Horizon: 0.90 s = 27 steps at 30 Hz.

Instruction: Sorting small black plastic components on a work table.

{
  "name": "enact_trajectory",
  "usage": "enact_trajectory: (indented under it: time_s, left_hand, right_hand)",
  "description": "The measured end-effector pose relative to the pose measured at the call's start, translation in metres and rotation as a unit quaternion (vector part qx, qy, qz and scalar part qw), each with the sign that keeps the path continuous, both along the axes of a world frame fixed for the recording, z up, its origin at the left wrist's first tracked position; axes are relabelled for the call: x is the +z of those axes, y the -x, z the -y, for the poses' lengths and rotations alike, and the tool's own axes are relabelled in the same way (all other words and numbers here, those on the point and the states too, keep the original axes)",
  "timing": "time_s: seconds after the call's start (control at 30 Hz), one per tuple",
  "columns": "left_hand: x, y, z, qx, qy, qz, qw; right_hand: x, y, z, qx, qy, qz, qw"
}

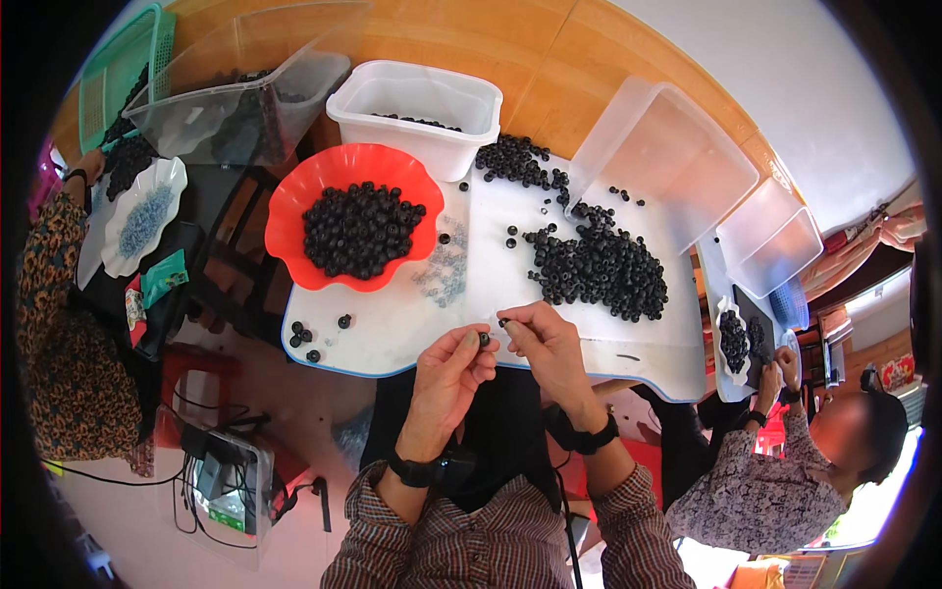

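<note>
At the near edge of the white board [549,324], the person's 2 hands meet. Left hand [446,378] is raised with thumb and fingers pinched narrow around 1 small black bead [484,339], held just above the board's edge. Right hand [549,344] sits beside it, fingertips closed on another tiny black piece [503,321], its exact shape too small to tell. Beyond the hands, a loose heap of black beads [599,270] lies on the board to the right, and a red scalloped bowl [294,201] full of the same beads stands to the left, with a white tub [432,108] behind it.
</note>
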<state>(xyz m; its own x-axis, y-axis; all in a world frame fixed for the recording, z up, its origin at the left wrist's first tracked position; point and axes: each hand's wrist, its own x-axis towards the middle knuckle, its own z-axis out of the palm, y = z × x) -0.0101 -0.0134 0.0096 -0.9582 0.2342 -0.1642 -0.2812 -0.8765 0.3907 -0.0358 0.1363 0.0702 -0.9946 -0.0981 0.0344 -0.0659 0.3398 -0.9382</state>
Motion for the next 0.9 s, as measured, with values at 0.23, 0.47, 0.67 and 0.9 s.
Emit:
enact_trajectory:
  time_s: [0.23,0.47,0.67,0.9]
  left_hand:
    - [-0.003,0.000,0.001,0.000,0.006,-0.017,1.000]
    - [-0.005,-0.002,0.001,-0.001,0.022,-0.036,0.999]
    - [-0.005,0.000,-0.001,0.007,0.044,-0.034,0.998]
    - [-0.003,-0.001,-0.001,0.001,0.083,-0.045,0.996]
  right_hand:
    - [-0.006,-0.006,0.002,0.020,0.079,0.034,0.996]
    - [-0.008,-0.012,0.005,0.029,0.101,0.024,0.994]
    - [-0.007,-0.012,0.003,0.033,0.043,-0.022,0.998]
    - [-0.006,-0.011,-0.003,0.045,0.104,0.072,0.991]
